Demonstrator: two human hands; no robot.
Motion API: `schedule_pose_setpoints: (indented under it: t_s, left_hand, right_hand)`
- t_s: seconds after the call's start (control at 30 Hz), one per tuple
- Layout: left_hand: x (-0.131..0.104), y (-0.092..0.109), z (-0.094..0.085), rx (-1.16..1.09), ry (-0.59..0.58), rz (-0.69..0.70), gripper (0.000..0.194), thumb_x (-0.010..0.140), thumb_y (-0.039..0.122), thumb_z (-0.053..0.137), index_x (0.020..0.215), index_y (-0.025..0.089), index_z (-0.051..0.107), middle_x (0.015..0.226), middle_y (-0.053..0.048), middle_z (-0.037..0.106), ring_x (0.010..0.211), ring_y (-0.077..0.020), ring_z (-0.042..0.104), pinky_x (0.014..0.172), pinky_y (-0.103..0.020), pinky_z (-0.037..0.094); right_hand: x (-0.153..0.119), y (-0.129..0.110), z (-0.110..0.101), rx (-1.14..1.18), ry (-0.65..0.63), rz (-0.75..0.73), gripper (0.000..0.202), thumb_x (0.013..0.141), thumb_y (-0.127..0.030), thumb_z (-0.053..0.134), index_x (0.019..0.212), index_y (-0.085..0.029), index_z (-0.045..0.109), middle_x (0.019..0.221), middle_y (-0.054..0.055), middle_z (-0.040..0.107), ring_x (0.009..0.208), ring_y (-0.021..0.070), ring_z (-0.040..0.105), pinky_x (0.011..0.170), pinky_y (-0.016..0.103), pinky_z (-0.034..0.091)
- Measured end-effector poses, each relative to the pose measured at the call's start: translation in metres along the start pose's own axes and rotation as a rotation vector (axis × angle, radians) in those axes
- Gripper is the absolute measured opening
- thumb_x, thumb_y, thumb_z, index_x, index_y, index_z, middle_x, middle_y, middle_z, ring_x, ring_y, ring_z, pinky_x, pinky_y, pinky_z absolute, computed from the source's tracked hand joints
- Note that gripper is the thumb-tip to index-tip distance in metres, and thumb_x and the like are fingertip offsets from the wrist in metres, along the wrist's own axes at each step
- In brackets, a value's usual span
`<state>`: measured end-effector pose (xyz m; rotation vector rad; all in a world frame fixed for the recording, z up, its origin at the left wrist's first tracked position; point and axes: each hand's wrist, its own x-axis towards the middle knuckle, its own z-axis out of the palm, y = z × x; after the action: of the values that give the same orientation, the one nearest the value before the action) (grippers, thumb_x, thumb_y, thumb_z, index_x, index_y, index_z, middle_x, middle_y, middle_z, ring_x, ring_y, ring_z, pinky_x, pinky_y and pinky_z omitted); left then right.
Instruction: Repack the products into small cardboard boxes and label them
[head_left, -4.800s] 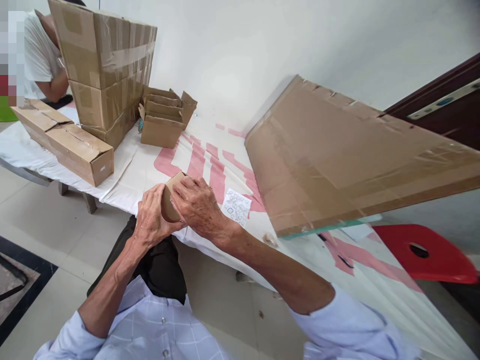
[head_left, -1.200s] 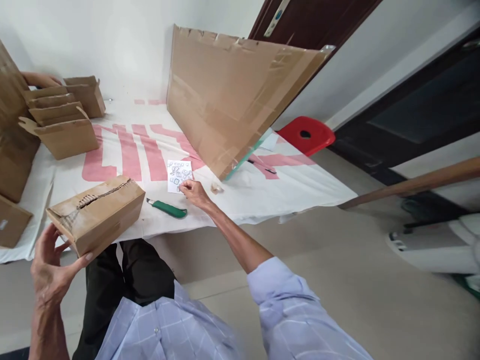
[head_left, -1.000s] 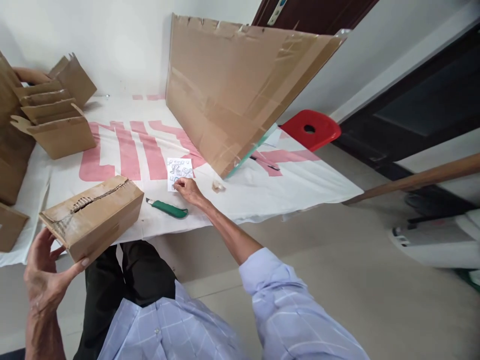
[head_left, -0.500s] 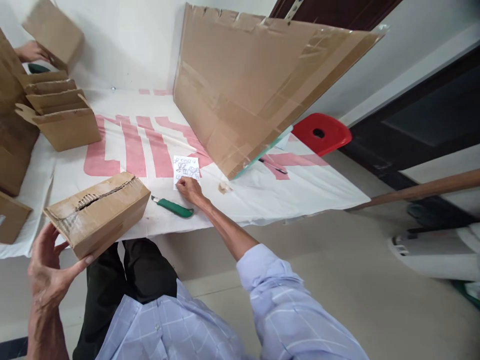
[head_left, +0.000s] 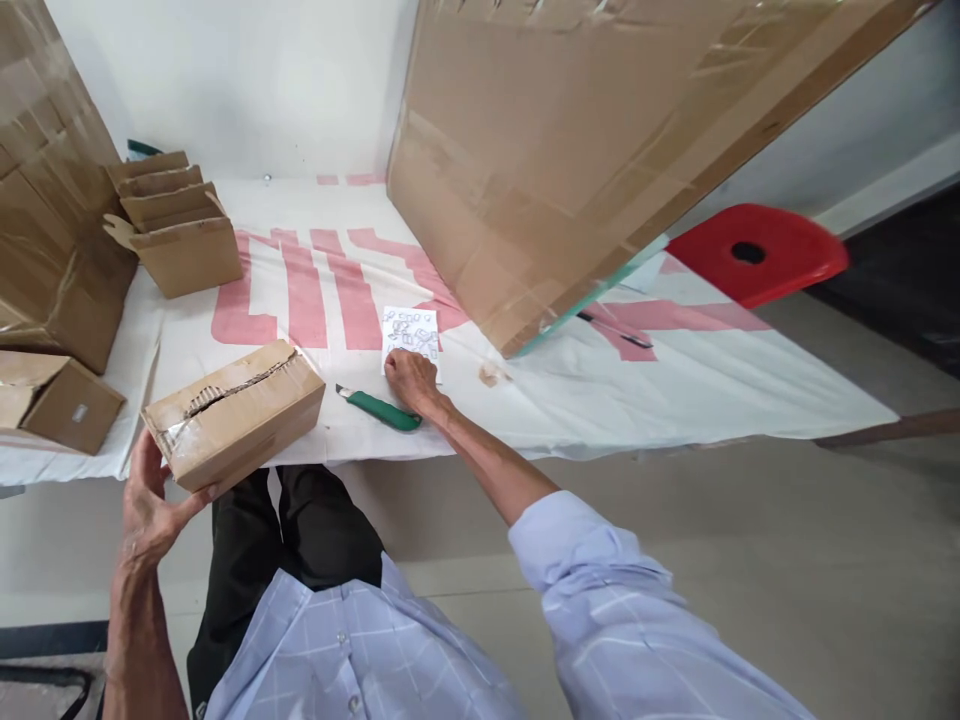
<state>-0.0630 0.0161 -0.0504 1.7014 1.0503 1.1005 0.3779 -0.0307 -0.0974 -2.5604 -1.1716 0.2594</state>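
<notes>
My left hand (head_left: pixel 154 515) grips the near left end of a brown cardboard box (head_left: pixel 251 425), its thumb along the lower edge. A torn, ragged slit runs along the box's taped top. My right hand (head_left: pixel 414 380) rests, fingers curled closed, on the lower part of a small white sheet (head_left: pixel 411 328) covered with little drawn or printed marks. Whatever those fingers hold, if anything, is hidden. Just below that hand lies a green utility knife (head_left: pixel 381 408), its blade out and pointing left toward the box.
A large cardboard panel (head_left: pixel 570 170) leans over the back of the cloth-covered table (head_left: pixel 637 410). A cardboard organizer (head_left: pixel 191 255), a tall carton (head_left: pixel 60 220) and a smaller box (head_left: pixel 71 405) stand at left. A pen (head_left: pixel 615 330) lies near a red stool (head_left: pixel 757 255).
The view has shifted, so most things sit farther right. Another person's hand and the box it held at upper left are out of sight. Both my hands keep nearly the same places.
</notes>
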Motion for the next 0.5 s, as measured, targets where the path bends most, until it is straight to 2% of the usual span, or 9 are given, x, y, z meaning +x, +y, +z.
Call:
schedule_pose_setpoints:
  t_s: [0.13,0.23,0.33,0.43,0.5]
  left_hand:
    - [0.006,0.011,0.000,0.057,0.020,-0.017,0.115,0.042,0.044,0.109,0.145,0.022,0.062,0.145,-0.015,0.068,0.139,-0.0399,0.064,0.099,-0.041,0.066]
    - [0.010,0.019,0.002,0.057,0.015,-0.007,0.110,0.043,0.046,0.108,0.142,0.022,0.065,0.138,-0.013,0.072,0.133,-0.0390,0.068,0.099,-0.042,0.067]
    - [0.013,0.016,0.000,0.118,0.024,-0.002,0.107,0.045,0.046,0.106,0.141,0.022,0.065,0.135,-0.011,0.073,0.129,-0.0375,0.069,0.102,-0.043,0.065]
    - [0.016,0.004,-0.009,0.186,0.098,-0.007,0.109,0.043,0.055,0.104,0.140,0.022,0.067,0.133,-0.010,0.074,0.125,-0.0376,0.071,0.097,-0.040,0.066]
    - [0.020,-0.007,-0.019,0.253,0.107,-0.023,0.108,0.043,0.059,0.102,0.138,0.022,0.067,0.128,-0.009,0.076,0.120,-0.0374,0.072,0.092,-0.040,0.067]
  right_hand:
    - [-0.002,0.001,-0.005,0.040,0.035,-0.040,0.033,0.102,-0.016,0.048,0.108,-0.016,0.080,0.115,0.018,0.079,0.107,0.0293,0.071,0.090,0.036,0.047]
    - [-0.007,0.005,-0.017,0.111,0.114,-0.071,0.038,0.103,-0.014,0.043,0.119,-0.016,0.078,0.120,0.017,0.079,0.112,0.0296,0.071,0.094,0.037,0.050]
    - [-0.027,0.005,-0.025,0.194,0.204,-0.140,0.043,0.104,-0.013,0.039,0.127,-0.015,0.075,0.125,0.016,0.078,0.116,0.0273,0.071,0.099,0.036,0.052]
    - [-0.059,-0.009,-0.017,0.289,0.233,-0.292,0.035,0.104,-0.017,0.045,0.121,-0.020,0.075,0.118,0.010,0.078,0.109,0.0218,0.073,0.099,0.031,0.054]
    - [-0.080,-0.023,-0.004,0.436,0.231,-0.494,0.028,0.104,-0.021,0.052,0.120,-0.022,0.074,0.111,0.008,0.077,0.099,0.0199,0.073,0.092,0.030,0.057]
